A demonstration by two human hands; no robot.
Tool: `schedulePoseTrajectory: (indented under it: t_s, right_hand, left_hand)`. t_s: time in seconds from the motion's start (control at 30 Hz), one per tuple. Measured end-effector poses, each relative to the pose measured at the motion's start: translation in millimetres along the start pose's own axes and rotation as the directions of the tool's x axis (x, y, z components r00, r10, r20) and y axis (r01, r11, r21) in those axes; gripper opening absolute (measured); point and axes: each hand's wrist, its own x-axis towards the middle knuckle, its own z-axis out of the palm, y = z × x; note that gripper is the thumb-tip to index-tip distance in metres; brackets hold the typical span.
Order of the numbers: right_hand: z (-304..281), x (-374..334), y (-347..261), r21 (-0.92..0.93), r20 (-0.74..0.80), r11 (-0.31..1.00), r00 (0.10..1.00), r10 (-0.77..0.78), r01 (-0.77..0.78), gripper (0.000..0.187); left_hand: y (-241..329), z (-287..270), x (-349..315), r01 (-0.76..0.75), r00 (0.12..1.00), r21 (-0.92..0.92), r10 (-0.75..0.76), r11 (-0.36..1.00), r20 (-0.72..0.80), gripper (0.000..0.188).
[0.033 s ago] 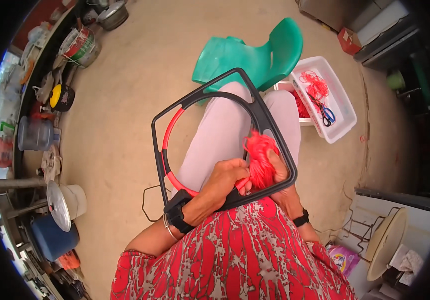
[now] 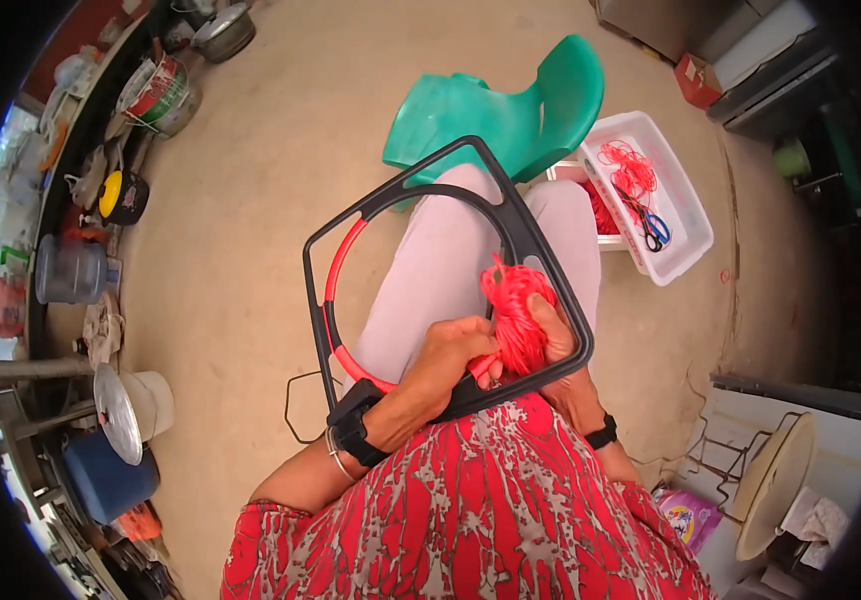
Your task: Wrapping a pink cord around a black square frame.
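Note:
A black square frame with a round opening lies across my lap. Red cord covers parts of its ring on the left side. Over the frame's near right corner, my right hand is wrapped round a bundle of red plastic cord, thumb on its right side. Just left of it, my left hand has its fingers closed on red cord at the bundle's lower left, against the frame. Where the cord passes under my left fingers is hidden.
A green plastic chair stands ahead of my knees. To its right, a white plastic basket holds loose red cord and scissors. Pots, a bucket and a lidded container line the left side.
The red bundle has shifted slightly in my right hand, and its loose strands at the top have spread left and up. My left hand has stayed in about the same place.

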Motion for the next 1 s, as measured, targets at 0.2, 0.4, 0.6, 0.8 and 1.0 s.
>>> schedulePoseTrajectory:
  t_s: [0.2, 0.4, 0.6, 0.8, 1.0]
  right_hand:
    - [4, 15, 1, -0.227, -0.014, 0.964, 0.989, -0.144, 0.137, 0.025]
    - [-38, 15, 5, 0.061, 0.04, 0.996, 0.998, 0.057, -0.059, 0.041]
    - [-46, 24, 20, 0.0, 0.582, 0.905, 0.736, 0.345, -0.425, 0.045]
    - [-20, 16, 17, 0.231, 0.276, 0.938, 0.942, 0.19, -0.257, 0.05]
    - [-61, -14, -15, 0.294, -0.1, 0.928, 0.973, -0.209, 0.229, 0.044]
  left_hand:
    - [7, 6, -6, -0.056, 0.998, 0.002, 0.056, 0.998, 0.027, 0.028]
    - [19, 6, -11, -0.021, 0.998, -0.082, 0.016, 0.996, -0.055, 0.033]
    - [-13, 4, 3, -0.123, 0.97, -0.092, 0.1, 0.988, -0.22, 0.039]
    - [14, 14, -11, 0.026, 0.996, -0.101, -0.034, 0.995, -0.077, 0.047]
    - [19, 1, -14, 0.078, 0.997, -0.116, -0.076, 0.99, 0.024, 0.058]
